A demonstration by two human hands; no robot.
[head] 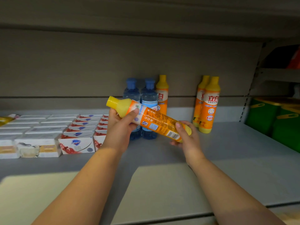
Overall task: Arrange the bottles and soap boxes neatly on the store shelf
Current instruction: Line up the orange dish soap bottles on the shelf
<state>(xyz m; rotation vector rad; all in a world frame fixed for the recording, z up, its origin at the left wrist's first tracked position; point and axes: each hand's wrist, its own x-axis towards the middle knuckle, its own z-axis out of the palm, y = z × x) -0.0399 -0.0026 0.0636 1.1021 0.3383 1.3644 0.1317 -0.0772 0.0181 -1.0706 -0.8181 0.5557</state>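
We look onto a grey store shelf (pixel 227 159) that fills the lower view, with a dull grey back panel (pixel 97 65) rising behind it and the underside of an upper shelf (pixel 146 12) overhead; at the far right, past a slotted upright (pixel 245 104), we see green containers (pixel 276 120) with yellow markings. On the left of the shelf a block of soap boxes (pixel 39 125) lies in tidy rows running back toward the panel; the pale white ones sit at the left, and the red-and-white boxes (pixel 78 143) sit just beside them on the right. At the back middle two blue bottles (pixel 149 101) stand upright side by side; a single orange bottle (pixel 162 95) stands just behind the right one; well apart to the right, a pair of orange bottles (pixel 210 108) stands upright, one behind the other. In front of the blue bottles and above the shelf we see the held bottle (pixel 155 120), orange with a yellow cap (pixel 112 100); it is tilted, cap up to the left and base down to the right. The left hand (pixel 120 127) grips it just below the yellow shoulder, thumb laid across the label and fingers curled behind; the right hand (pixel 186 137) grips the base end, fingers wrapped under it and thumb on top.
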